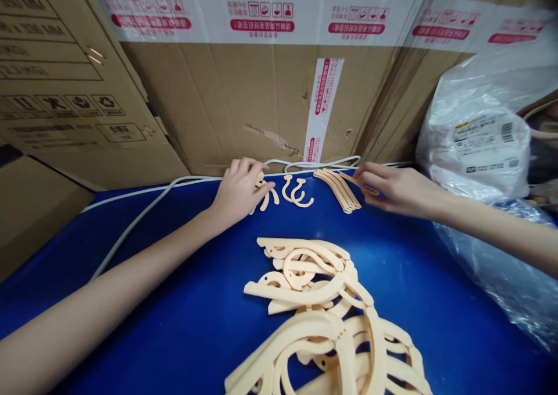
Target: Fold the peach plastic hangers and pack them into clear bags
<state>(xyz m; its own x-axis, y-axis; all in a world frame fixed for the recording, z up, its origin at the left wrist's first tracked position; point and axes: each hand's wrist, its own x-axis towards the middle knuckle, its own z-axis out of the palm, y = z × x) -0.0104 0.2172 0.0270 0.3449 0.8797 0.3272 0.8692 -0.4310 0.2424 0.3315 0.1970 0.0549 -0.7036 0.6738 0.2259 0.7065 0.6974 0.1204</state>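
Observation:
My left hand (239, 190) is at the back of the blue surface, thumb and fingers closed around a small cream hook, mostly covered by the fingers. More small curved cream pieces (274, 196) lie under and beside it. Just to the right are two loose cream hooks (298, 192). A row of curved cream hanger arms (339, 191) lies side by side near my right hand (390, 188). That hand pinches another cream hanger arm (370, 191), partly hidden by its fingers. Nearer to me is a heap of cream plastic folding-hanger parts (331, 319).
Cardboard boxes (235, 104) with printed tape stand along the back, and another box (65, 81) is at left. A white cable (131, 235) runs along the back edge and curves forward. Clear plastic wrapping (475, 145) with a labelled roll sits at right. Underneath is the blue surface (174, 319).

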